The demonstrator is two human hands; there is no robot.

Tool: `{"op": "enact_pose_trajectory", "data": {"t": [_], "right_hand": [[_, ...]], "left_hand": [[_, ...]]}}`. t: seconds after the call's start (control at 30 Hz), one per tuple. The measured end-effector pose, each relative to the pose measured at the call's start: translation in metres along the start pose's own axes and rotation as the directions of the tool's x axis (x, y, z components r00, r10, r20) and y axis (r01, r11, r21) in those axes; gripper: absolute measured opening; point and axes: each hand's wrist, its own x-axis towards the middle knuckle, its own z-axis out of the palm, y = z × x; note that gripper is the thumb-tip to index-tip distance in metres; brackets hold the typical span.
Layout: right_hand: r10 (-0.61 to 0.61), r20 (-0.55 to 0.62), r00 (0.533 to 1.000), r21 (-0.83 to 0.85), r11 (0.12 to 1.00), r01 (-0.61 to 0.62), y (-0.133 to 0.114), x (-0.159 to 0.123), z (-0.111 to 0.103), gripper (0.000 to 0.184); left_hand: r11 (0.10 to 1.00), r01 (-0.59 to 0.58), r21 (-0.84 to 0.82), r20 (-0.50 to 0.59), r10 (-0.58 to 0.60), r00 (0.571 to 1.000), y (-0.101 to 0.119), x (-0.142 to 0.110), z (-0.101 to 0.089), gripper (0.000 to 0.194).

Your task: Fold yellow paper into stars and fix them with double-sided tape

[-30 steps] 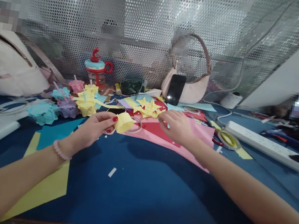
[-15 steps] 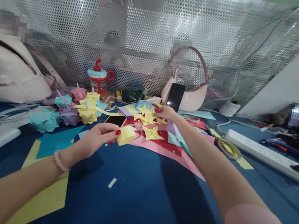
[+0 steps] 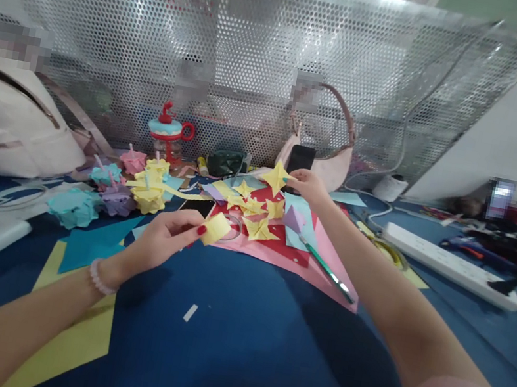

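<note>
Between the thumb and fingers of my left hand (image 3: 170,234) is a small piece of rolled yellow paper (image 3: 217,229), held above the blue table. My right hand (image 3: 310,186) pinches a yellow folded paper star (image 3: 276,178) by one point, lifted in front of the pink handbag. Several more yellow paper stars (image 3: 261,229) lie below it on red and pink sheets (image 3: 289,246). A roll of clear tape (image 3: 233,229) lies just behind the yellow piece. A green pen (image 3: 330,274) and a purple folded paper (image 3: 294,220) rest on the sheets under my right forearm.
At the left are folded paper flowers in yellow, teal, purple and pink (image 3: 73,207), beside a white bag (image 3: 6,116). A red-lidded cup (image 3: 167,137) and a pink handbag (image 3: 336,167) stand at the back. A white power strip (image 3: 451,264) lies right.
My right hand has reached farther back over the stars, picked one up and raised it. My left hand keeps the yellow paper and has shifted slightly. The view has tilted up.
</note>
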Motion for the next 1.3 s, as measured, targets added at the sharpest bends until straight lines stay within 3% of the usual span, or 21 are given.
{"op": "enact_pose_trajectory", "data": {"t": [0.03, 0.07, 0.13, 0.2, 0.27, 0.3, 0.37, 0.47, 0.53, 0.63, 0.77, 1.1, 1.3], "right_hand": [[0.000, 0.027, 1.000, 0.040, 0.999, -0.001, -0.004, -0.009, -0.001, 0.010], [-0.003, 0.068, 0.998, 0.074, 0.997, -0.002, -0.009, -0.020, 0.000, 0.010], [-0.009, 0.175, 0.985, 0.123, 0.992, -0.013, -0.016, -0.048, 0.004, 0.011], [-0.027, 0.307, 0.951, 0.153, 0.988, -0.021, -0.021, -0.081, 0.011, 0.014], [-0.140, 0.568, 0.811, 0.182, 0.982, 0.042, -0.026, -0.116, 0.018, 0.016], [-0.195, 0.621, 0.759, 0.196, 0.976, 0.091, -0.028, -0.132, 0.021, 0.016], [-0.239, 0.669, 0.704, 0.151, 0.971, 0.186, -0.033, -0.160, 0.025, 0.013], [-0.288, 0.698, 0.655, 0.112, 0.948, 0.298, -0.039, -0.181, 0.027, 0.013], [-0.345, 0.680, 0.647, 0.105, 0.919, 0.380, -0.039, -0.184, 0.027, 0.015], [-0.379, 0.636, 0.672, 0.075, 0.897, 0.435, -0.038, -0.180, 0.024, 0.022], [-0.410, 0.596, 0.691, 0.079, 0.886, 0.457, -0.036, -0.177, 0.020, 0.026], [-0.524, 0.563, 0.639, 0.160, 0.828, 0.538, -0.039, -0.182, 0.018, 0.026], [-0.640, 0.584, 0.499, 0.237, 0.723, 0.649, -0.044, -0.184, 0.012, 0.018]], "left_hand": [[0.978, -0.164, 0.131, 0.002, 0.166, 0.986, 0.006, -0.001, 0.000, 0.017], [0.912, -0.322, 0.254, 0.080, 0.312, 0.947, 0.012, -0.002, 0.001, 0.013], [0.698, -0.570, 0.434, 0.238, 0.521, 0.820, 0.024, -0.005, 0.003, 0.012], [0.508, -0.722, 0.470, 0.399, 0.608, 0.687, 0.035, -0.010, 0.008, 0.012], [0.417, -0.793, 0.443, 0.507, 0.613, 0.606, 0.044, -0.015, 0.014, 0.014], [0.409, -0.811, 0.418, 0.544, 0.602, 0.584, 0.048, -0.017, 0.017, 0.016], [0.457, -0.812, 0.363, 0.604, 0.548, 0.578, 0.053, -0.021, 0.024, 0.020], [0.575, -0.760, 0.303, 0.643, 0.465, 0.608, 0.055, -0.023, 0.031, 0.024], [0.636, -0.717, 0.285, 0.654, 0.418, 0.631, 0.053, -0.023, 0.035, 0.022], [0.695, -0.668, 0.265, 0.680, 0.357, 0.641, 0.049, -0.022, 0.037, 0.019], [0.718, -0.645, 0.262, 0.710, 0.309, 0.632, 0.045, -0.022, 0.037, 0.019], [0.721, -0.648, 0.246, 0.745, 0.286, 0.602, 0.044, -0.020, 0.036, 0.022], [0.712, -0.653, 0.260, 0.726, 0.302, 0.618, 0.044, -0.019, 0.034, 0.023]]}}
